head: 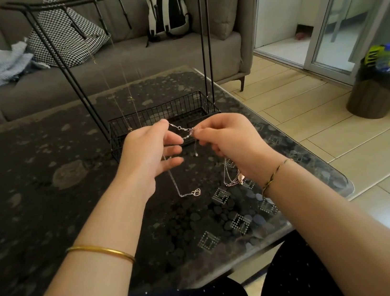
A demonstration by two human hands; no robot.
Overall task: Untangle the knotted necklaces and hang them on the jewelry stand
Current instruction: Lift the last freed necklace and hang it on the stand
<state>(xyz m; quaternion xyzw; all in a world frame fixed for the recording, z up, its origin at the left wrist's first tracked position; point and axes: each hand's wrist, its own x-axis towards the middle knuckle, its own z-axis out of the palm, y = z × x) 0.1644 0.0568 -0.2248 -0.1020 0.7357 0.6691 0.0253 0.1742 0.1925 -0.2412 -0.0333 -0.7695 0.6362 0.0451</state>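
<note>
left hand (149,151): raised over the desk, thumb and forefinger pinching one end of a silver necklace; the other fingers lie loose and nearly straight.
right hand (227,138): level with the left hand and close beside it, fingers curled, pinching the same necklace near its clasp; a bunch of chains hangs from under the palm.
necklace (183,130): a short stretch with clasp and ring runs between the two hands, in front of the basket. From the left hand the rest drops in a loop, its heart pendant (196,192) low over the desk; whether it touches the glass I cannot tell.
bunch (230,178): thin silver chains caught together, with a pinkish pendant, dangling below the right wrist.
stand (62,66): black wire, upright on the desk behind the hands, with a pegged top bar and a mesh basket (158,110) at its foot.
hung chains (130,129): a few fine gold ones hang from the pegs on the stand's left side, reaching down to the basket rim.
desk (31,186): dark glass top with a pebble pattern.
wrists: gold bangle (101,252) on the left forearm, braided bracelet (275,174) on the right.
behind: grey sofa (127,64) with a patterned cushion (65,38) and a backpack (167,8); a bin (376,92) on the tiled floor to the right.
</note>
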